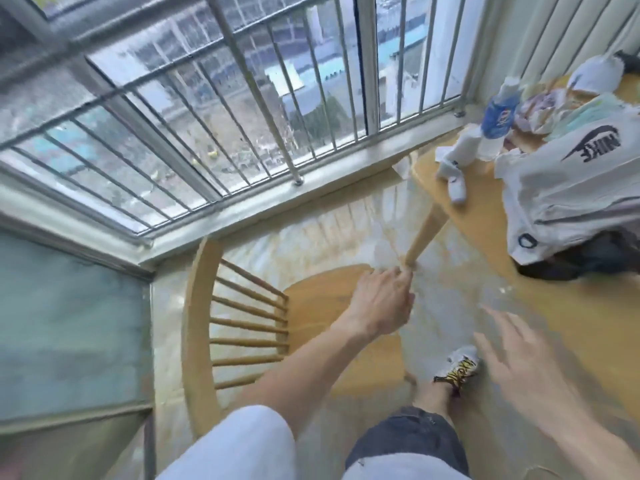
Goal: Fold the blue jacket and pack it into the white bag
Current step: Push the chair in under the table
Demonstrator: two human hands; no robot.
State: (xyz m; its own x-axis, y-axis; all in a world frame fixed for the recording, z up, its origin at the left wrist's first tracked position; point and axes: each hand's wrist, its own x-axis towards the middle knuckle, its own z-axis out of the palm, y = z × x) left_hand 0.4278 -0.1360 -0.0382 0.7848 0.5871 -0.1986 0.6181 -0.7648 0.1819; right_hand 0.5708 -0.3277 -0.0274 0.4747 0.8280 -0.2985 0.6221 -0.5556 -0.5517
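The white bag (pixel 554 188), with a black logo, lies slumped on the wooden table (pixel 485 220) at the right. A dark blue-black cloth (pixel 581 261), probably the jacket, pokes out from under the bag at the table's near edge. My left hand (pixel 381 303) reaches forward over the chair seat, fingers curled, its knuckles by the foot of the table leg (pixel 426 230); I see nothing in it. My right hand (pixel 530 368) is blurred at the lower right, fingers spread and holding nothing, below the bag.
A wooden spindle-back chair (pixel 201 323) stands in front of me by the window corner. A metal window railing (pixel 242 98) runs along the wall. On the table are a blue-labelled bottle (pixel 498 116), white socks (pixel 453 168) and crumpled bags. My shoe (pixel 457 367) is on the tiled floor.
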